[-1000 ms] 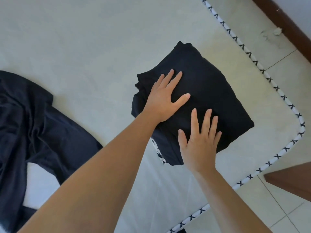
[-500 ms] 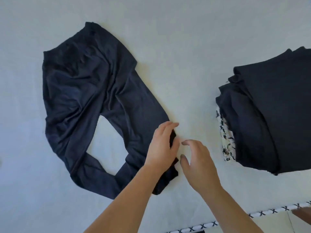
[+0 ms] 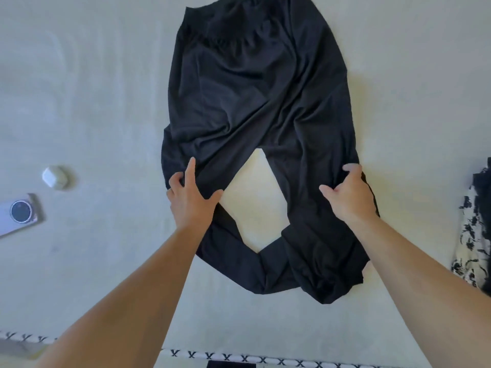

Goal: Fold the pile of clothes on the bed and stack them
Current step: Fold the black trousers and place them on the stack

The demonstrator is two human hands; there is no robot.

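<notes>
Dark trousers (image 3: 255, 102) lie spread on the pale bed sheet (image 3: 93, 115), waistband at the far end, both legs bent and crossing near me. My left hand (image 3: 190, 200) is on the left leg, with its index finger straight and the other fingers curled over the leg's outer edge. Over on the right leg, my right hand (image 3: 348, 195) has its fingers curled round the outer edge of the cloth. The folded stack (image 3: 475, 235) shows only at the right border, a black-and-white patterned piece with dark cloth above it.
A phone (image 3: 18, 215) and a small white earbud case (image 3: 55, 176) lie on the sheet at the left. The bed's near edge, with black-and-white cross trim (image 3: 239, 357), runs along the bottom of the view.
My hands left the folded stack, which slid out to the right of view. They met at one trouser leg's end, then spread apart, one onto each leg.
</notes>
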